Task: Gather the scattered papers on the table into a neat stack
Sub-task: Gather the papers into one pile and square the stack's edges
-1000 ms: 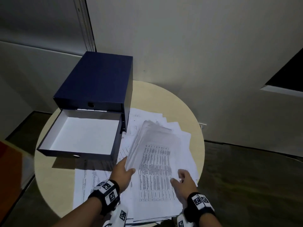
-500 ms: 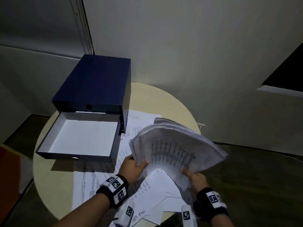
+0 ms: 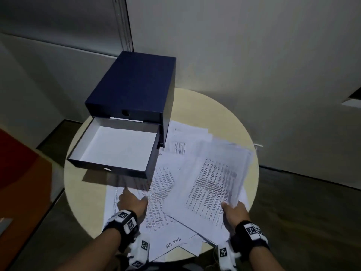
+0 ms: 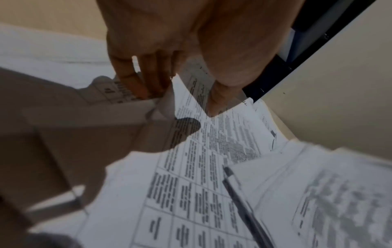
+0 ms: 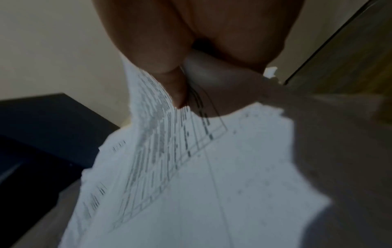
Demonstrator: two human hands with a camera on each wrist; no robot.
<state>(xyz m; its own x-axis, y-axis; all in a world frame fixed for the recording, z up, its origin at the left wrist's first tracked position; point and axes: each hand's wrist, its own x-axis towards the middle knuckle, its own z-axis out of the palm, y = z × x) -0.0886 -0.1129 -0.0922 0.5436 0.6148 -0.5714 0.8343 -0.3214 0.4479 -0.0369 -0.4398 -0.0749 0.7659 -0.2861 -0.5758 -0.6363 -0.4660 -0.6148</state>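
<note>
Many thin white printed paper sheets [image 3: 162, 184] lie fanned across the round pale wooden table [image 3: 220, 114], just right of the matte navy cardboard drawer box [image 3: 134, 89]; the print is too blurred to read; left hand [image 3: 131, 201] pinches one sheet's edge; right hand [image 3: 235, 212] pinches a curved sheaf [image 3: 214, 184].

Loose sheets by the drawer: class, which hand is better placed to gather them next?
Left hand: it already touches the loose sheets by the drawer; the right hand grips the bundle.
</note>
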